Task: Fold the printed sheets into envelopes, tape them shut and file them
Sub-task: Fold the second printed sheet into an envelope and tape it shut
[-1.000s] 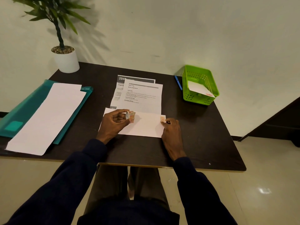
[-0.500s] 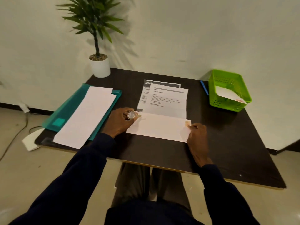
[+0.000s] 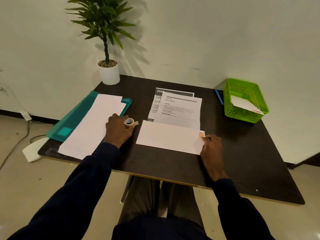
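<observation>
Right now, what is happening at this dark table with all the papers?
A person in dark sleeves is sealing a folded white paper envelope on the dark table. The right hand presses a small tan piece of tape onto the envelope's right end. The left hand holds a small roll of tape just left of the envelope. Printed sheets lie behind it, and one white envelope sits in the green plastic basket.
</observation>
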